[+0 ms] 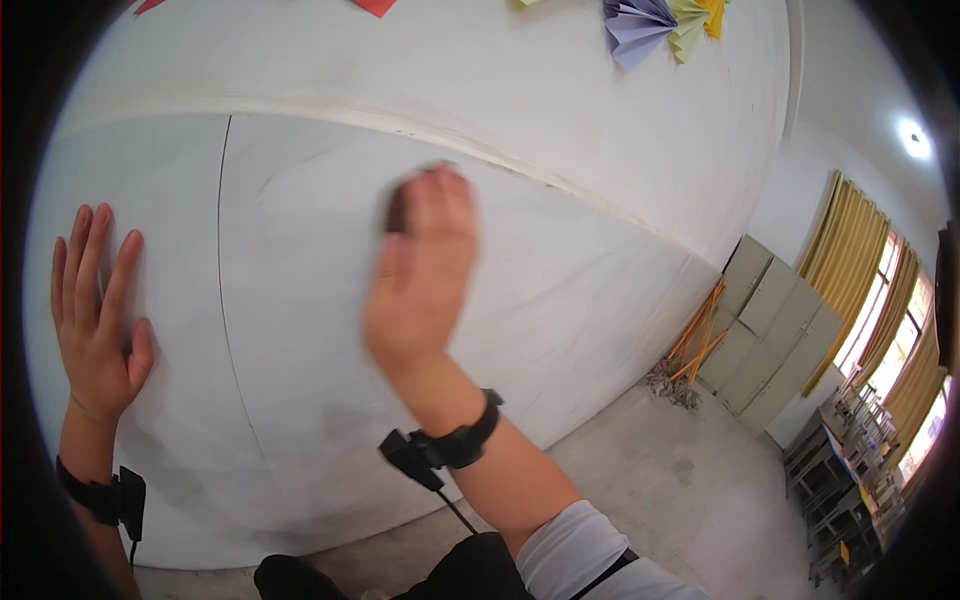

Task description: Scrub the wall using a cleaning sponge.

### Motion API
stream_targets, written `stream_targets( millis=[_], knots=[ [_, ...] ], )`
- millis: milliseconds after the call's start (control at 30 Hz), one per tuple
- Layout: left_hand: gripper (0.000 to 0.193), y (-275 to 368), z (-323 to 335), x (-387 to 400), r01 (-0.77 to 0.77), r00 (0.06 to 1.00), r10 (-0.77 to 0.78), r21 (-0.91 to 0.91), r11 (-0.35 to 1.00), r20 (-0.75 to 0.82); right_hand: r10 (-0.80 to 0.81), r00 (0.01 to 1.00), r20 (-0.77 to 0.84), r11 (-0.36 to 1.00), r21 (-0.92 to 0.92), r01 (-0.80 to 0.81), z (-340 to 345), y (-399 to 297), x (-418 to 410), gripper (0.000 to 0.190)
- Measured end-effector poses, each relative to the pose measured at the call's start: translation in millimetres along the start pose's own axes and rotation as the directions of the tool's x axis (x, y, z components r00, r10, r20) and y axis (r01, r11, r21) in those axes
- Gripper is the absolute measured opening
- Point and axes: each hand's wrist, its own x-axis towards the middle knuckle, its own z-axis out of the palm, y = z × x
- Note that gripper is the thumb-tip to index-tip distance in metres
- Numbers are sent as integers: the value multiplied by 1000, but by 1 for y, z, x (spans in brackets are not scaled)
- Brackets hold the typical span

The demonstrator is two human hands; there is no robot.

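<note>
My left hand (96, 322) rests flat against the pale tiled lower wall (315, 360), its fingers spread and pointing up. To the right of a dark vertical joint, my right hand (424, 262) is blurred and pressed close to the same wall. Beneath its fingers is a dark brown pad-like object (395, 208); most of it is hidden by the hand, so its exact kind cannot be told. Faint grey streaks mark the panel around the right hand. Each wrist wears a black strap with a small cabled device (412, 454).
A narrow ledge (420, 135) runs above the panels. Folded paper fans (641, 30) hang on the upper wall. Mops with orange handles (701, 337) lean in the corner by grey metal lockers (780, 330). Desks (844, 480) stand below curtained windows at right. My knees are near the wall.
</note>
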Motion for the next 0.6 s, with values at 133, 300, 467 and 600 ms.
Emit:
stream_targets(
  millis=[133,300,467,600],
  knots=[
    [66,6,-3,1,-1,1000,1,11,1000,23,-149,987,54,973,186,137,24,-33,8,42],
    [73,9,-4,9,21,1000,-21,-19,1000,8,-136,990,27,991,-11,137,-8,7,3,39],
    [72,13,-6,4,53,998,-54,-47,997,-12,107,994,-8,974,-198,-106,-33,23,-34,39],
    [68,14,-6,7,87,996,-86,-53,995,17,37,993,113,999,-3,-37,-7,-15,-25,40]
  ],
)
